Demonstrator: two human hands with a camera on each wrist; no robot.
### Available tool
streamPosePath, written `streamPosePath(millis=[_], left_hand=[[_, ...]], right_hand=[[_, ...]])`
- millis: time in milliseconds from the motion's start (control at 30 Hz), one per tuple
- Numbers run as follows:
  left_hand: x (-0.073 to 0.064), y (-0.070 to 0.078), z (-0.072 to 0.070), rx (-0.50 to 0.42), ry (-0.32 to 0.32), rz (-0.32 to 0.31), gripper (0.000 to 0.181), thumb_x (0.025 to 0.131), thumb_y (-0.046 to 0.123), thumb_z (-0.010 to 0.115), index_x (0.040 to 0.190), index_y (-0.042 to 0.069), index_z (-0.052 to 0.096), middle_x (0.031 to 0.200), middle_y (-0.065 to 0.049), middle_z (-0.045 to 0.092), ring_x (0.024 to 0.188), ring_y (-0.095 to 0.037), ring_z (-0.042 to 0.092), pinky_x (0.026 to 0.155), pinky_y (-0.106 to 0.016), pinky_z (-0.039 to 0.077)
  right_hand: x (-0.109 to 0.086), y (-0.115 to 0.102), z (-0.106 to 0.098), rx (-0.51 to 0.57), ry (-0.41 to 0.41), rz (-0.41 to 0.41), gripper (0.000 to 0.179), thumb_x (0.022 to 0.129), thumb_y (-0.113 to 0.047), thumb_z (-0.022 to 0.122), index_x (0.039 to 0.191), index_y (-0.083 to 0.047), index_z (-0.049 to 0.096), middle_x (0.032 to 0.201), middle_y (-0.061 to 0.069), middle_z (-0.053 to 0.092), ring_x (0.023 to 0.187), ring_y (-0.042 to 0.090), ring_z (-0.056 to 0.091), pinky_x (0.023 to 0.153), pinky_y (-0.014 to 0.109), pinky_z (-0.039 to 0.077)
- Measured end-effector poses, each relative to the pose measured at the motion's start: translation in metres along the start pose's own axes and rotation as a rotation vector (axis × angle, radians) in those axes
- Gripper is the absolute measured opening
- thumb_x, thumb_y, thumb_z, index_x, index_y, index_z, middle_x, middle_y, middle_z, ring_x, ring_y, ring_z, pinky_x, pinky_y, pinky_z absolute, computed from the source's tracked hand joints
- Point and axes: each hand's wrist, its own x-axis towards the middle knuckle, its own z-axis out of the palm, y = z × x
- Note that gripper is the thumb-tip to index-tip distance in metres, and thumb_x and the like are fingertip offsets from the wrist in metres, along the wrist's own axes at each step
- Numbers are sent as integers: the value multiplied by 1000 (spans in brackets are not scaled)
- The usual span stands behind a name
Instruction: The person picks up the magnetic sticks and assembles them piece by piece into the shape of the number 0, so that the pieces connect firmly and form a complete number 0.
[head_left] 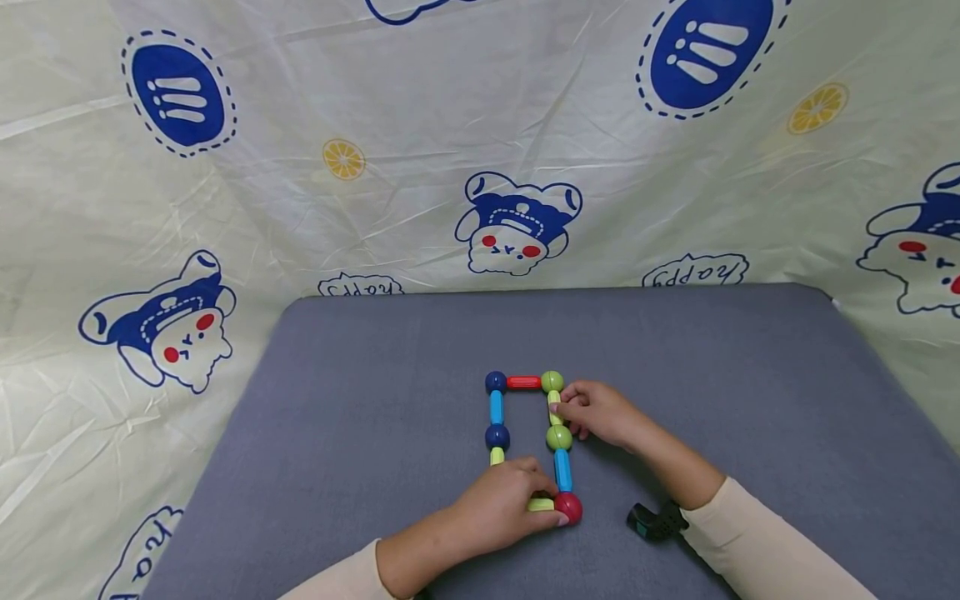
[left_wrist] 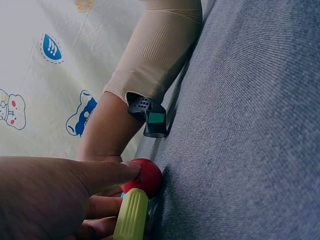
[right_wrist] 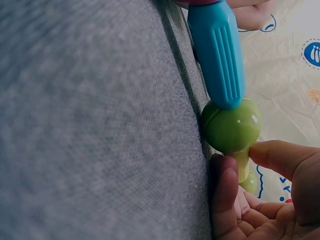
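A frame of coloured balls and sticks lies on the table. My left hand (head_left: 504,506) pinches the red ball (head_left: 569,508) at its near right corner; the left wrist view shows the thumb on that ball beside a yellow-green stick (left_wrist: 132,215). With thumb and fingers, my right hand (head_left: 598,412) holds the yellow-green stick (head_left: 554,406) between two green balls (head_left: 558,437). A blue stick (head_left: 563,472) joins the nearer green ball to the red one. Across the far side runs a red stick (head_left: 523,382). Two dark blue balls (head_left: 497,437) mark the left side, whose near end my left hand covers.
The grey cloth-covered table (head_left: 360,383) spreads around the frame. Behind it hangs a pale printed sheet (head_left: 420,208). A black wrist device (head_left: 656,522) sits at the right sleeve's cuff, close above the cloth.
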Motion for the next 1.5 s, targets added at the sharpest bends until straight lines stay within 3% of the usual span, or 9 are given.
streamPosePath(millis=[267, 433, 667, 867, 1000, 1267, 1500], left_hand=[[-1, 0, -2, -8, 10, 3, 32, 90, 40, 76, 108, 14, 78, 93, 8, 66, 78, 6, 52, 64, -8, 42], [0, -6, -10, -59, 66, 6, 29, 90, 36, 77, 106, 12, 78, 94, 7, 67, 82, 4, 57, 70, -9, 47], [0, -20, -35, -93, 163, -90, 24, 92, 22, 76, 112, 10, 76, 100, 1, 67, 85, -6, 61, 74, -16, 50], [-1, -34, -48, -54, 249, -170, 24, 92, 18, 75, 114, 9, 75, 97, -5, 64, 82, -14, 58, 70, -22, 48], [0, -41, -50, -32, 248, -205, 25, 93, 18, 74, 116, 10, 75, 97, -6, 63, 81, -14, 57, 68, -23, 45], [2, -50, -45, -37, 243, -187, 25, 94, 22, 73, 117, 12, 75, 99, -6, 69, 78, -9, 56, 65, -21, 45], [4, -53, -43, -54, 263, -171, 25, 95, 21, 71, 118, 12, 75, 101, -6, 70, 79, -9, 59, 67, -21, 47]], right_hand=[[0, 1, 0, 1, 5, -2, 30, 98, -26, 66, 111, 1, 61, 78, 3, 67, 69, 15, 60, 61, 31, 53], [0, 2, 1, 7, 8, 1, 31, 98, -26, 67, 111, 2, 61, 78, 4, 67, 69, 15, 60, 62, 31, 53], [-3, 1, -2, 14, -13, -8, 33, 98, -25, 67, 115, 3, 61, 79, 4, 67, 70, 15, 61, 63, 31, 54], [-10, 6, -6, 31, -65, -58, 33, 96, -22, 69, 112, 3, 55, 84, 7, 67, 75, 18, 61, 66, 31, 55], [-17, 9, -10, 16, -123, -116, 33, 96, -24, 71, 111, 0, 54, 92, 9, 65, 80, 20, 61, 68, 30, 56], [-22, 12, -14, -17, -219, -215, 34, 92, -20, 76, 115, -2, 58, 103, 12, 63, 90, 20, 61, 73, 24, 54], [-21, 12, -14, -53, -203, -232, 29, 94, -19, 73, 116, -6, 59, 106, 11, 63, 92, 22, 59, 74, 25, 53]])
